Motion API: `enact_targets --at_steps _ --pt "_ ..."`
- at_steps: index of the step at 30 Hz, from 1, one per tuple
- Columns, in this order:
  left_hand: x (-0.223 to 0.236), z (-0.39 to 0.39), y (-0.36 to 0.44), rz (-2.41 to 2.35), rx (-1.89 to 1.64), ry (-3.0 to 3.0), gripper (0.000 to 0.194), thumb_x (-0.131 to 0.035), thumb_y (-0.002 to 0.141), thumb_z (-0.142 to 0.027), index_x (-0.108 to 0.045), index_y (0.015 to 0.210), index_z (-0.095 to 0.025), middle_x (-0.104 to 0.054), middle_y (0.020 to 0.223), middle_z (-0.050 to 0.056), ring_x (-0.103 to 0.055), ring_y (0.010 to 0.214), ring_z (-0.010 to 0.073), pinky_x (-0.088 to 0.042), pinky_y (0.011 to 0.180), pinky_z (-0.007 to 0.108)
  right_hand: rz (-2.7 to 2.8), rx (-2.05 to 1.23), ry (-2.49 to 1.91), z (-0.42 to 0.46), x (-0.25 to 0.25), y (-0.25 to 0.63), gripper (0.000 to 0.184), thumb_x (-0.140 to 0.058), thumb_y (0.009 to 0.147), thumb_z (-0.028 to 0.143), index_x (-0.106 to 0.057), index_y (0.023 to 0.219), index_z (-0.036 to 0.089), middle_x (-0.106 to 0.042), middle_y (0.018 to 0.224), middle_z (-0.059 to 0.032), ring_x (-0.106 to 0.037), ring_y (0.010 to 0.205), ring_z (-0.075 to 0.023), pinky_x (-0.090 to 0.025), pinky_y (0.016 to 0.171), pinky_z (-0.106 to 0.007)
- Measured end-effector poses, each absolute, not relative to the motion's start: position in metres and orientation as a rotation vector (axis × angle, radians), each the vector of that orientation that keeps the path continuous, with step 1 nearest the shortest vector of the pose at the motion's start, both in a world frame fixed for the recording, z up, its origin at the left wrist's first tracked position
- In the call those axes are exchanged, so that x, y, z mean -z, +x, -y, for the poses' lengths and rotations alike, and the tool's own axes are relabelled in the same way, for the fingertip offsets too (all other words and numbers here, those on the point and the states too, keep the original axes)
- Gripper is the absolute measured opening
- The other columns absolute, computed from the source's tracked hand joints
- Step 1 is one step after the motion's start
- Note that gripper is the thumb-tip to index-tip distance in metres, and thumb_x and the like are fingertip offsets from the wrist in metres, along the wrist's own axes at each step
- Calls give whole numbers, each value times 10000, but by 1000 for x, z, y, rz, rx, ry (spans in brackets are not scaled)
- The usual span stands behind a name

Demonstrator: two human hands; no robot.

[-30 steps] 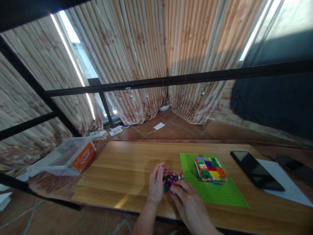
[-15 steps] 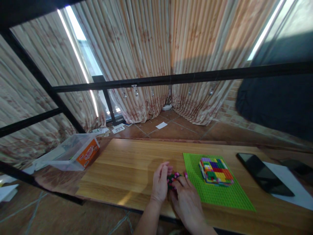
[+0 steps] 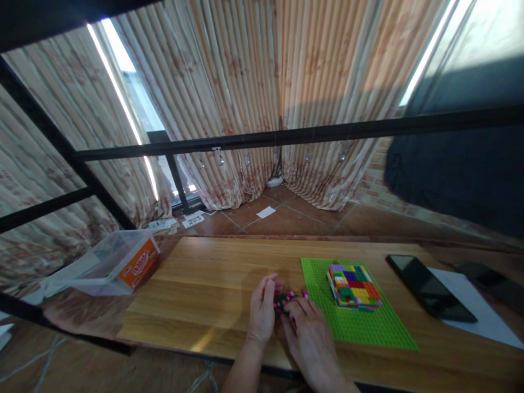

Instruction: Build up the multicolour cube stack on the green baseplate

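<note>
A small cluster of dark green and pink toy pieces (image 3: 290,296) lies on the table between my two hands; their exact shape is too small to make out. My left hand (image 3: 262,308) stands on its edge along the cluster's left side, fingers stretched forward and slightly cupped. Over the near right side, my right hand (image 3: 309,333) bends its fingers down onto the pieces, and its fingertips are partly hidden. Just right of it lies a green studded baseplate (image 3: 393,333). On that plate sits a low block of multicoloured building bricks (image 3: 355,286).
A wooden tabletop (image 3: 204,295) spreads under my hands. Farther right are a black phone (image 3: 429,286) and a white sheet of paper (image 3: 487,322). At the left stands a clear plastic bin (image 3: 110,267) with an orange label. A black metal bar (image 3: 245,141) crosses in front of the curtains.
The whole view has shifted slightly, so the things on the table appear a little farther left. Both hands keep nearly the same pose around the green and pink pieces.
</note>
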State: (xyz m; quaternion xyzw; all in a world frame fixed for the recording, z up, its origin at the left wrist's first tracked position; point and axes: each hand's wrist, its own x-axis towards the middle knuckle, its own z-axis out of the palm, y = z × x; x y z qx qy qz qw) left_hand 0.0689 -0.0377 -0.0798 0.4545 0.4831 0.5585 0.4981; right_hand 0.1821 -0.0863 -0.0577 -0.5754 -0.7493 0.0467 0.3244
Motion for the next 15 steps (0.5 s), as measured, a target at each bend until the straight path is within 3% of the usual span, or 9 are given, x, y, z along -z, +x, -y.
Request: enact_targets --at_steps 4,7,15 --pt "79 37 69 -1150 -1343 1084 448 -495 829 -534 -627 1063 -175 -702 974 93 -643 934 206 -494 855 340 1797 -368 -1467 88 50 195 148 -448 841 181 -587 866 227 -655 820 -28 -623 755 -177 -478 709 -299" --pt "77 36 69 -1142 -1359 1080 456 -503 823 -540 -632 1054 -169 -702 970 100 -646 931 209 -496 852 344 1709 -574 -1405 88 46 209 149 -452 837 225 -597 804 227 -660 757 -17 -625 677 -157 -486 650 -267" --pt "77 36 69 -1172 -1352 1095 426 -529 818 -508 -635 1047 -165 -702 949 92 -651 887 195 -502 808 316 1424 -485 -1530 81 34 271 130 -562 732 304 -661 767 226 -696 740 -15 -654 659 -172 -515 630 -280"
